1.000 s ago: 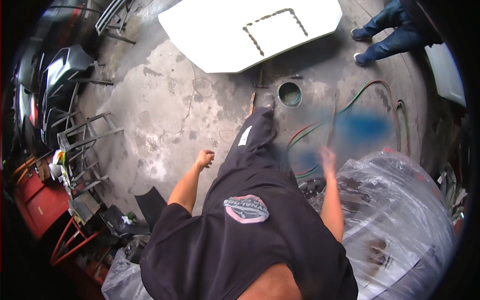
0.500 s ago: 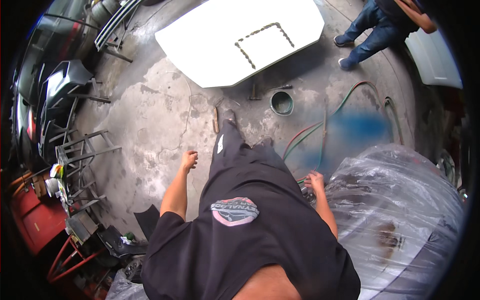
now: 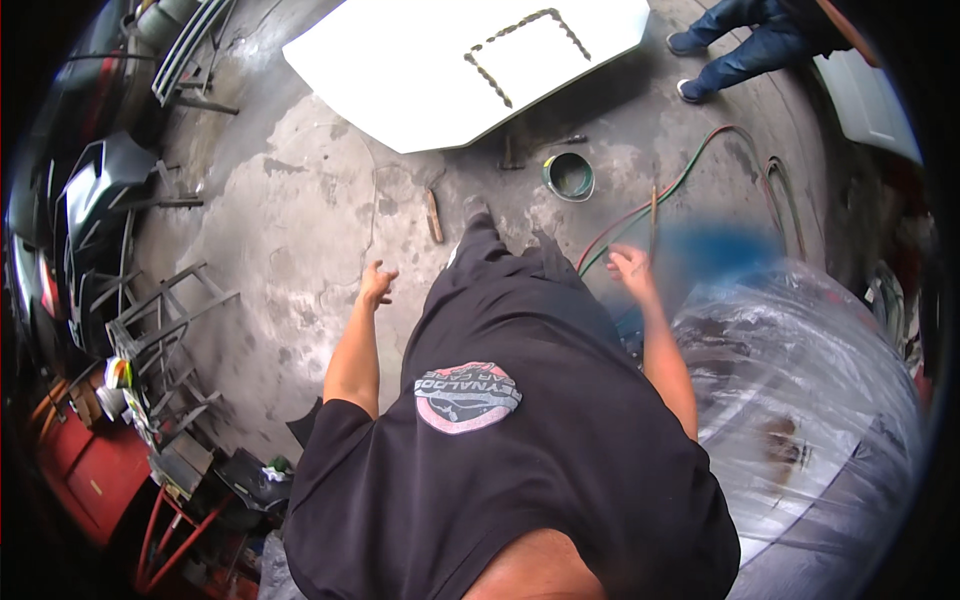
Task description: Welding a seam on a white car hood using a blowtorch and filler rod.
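My left hand [image 3: 378, 283] hangs over bare concrete with its fingers apart and nothing in it. Out in front of my right thigh, my right hand [image 3: 630, 266] is open, its fingers loosely bent and no object visible in them. Close by that hand in the picture run a red and green hose pair [image 3: 693, 163] and a thin brown stick [image 3: 654, 212]. Ahead of my feet stands a round dark green bucket [image 3: 570, 177]. A large white panel [image 3: 400, 75] lies beyond, bearing a dark dashed bead shaped like an open rectangle.
A wooden-handled tool [image 3: 434, 216] and a hammer [image 3: 510, 152] lie on the floor. Plastic sheeting [image 3: 800, 400] covers a bulky shape at right. Metal stands [image 3: 165, 310] and car parts line the left. Another person's legs [image 3: 745, 50] are at the far right.
Both my hands have moved forward, the right one farther, away from my hip. My view has shifted, and the white panel sits higher in the picture. The other person is partly farther out of frame.
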Demonstrator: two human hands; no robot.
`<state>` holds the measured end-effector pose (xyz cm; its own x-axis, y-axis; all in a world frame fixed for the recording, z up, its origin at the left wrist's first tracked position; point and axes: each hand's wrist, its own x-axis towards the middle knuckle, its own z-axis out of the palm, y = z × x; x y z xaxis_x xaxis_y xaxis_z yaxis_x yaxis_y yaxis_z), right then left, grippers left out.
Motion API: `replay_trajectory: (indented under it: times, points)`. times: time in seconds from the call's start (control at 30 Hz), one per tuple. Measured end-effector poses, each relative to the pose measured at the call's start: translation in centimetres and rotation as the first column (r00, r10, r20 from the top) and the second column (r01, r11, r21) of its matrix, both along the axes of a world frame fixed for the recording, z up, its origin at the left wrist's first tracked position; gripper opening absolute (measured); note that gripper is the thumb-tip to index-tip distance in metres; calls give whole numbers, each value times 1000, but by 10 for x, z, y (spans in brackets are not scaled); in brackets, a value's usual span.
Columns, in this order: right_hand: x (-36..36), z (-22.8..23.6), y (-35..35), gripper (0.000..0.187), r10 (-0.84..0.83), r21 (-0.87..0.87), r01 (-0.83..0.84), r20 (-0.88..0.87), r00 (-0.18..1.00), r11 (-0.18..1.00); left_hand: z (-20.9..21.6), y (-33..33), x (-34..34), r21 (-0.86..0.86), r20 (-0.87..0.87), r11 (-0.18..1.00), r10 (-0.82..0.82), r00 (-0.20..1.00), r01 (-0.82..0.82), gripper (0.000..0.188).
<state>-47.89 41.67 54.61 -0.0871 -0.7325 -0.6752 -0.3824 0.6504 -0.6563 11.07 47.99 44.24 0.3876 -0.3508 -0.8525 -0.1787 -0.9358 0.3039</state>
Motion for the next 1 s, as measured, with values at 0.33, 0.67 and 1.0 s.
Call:
replay_trajectory:
  times: [0.33, 0.67, 1.0]
  points:
    - [29, 30, 66, 44, 210, 143, -200, -59, 976, 969, -26, -66, 67, 34, -98, 998, -54, 994, 58, 37]
    - [6, 47, 49, 51, 364, 153, -368, 53, 930, 917, -17, -37, 3, -33, -31, 999, -31, 999, 30, 52]
    - [-44, 42, 10, 37, 611, -64, -621, -121, 782, 781, 7, -29, -102, -68, 11, 996, 62, 998, -61, 45]
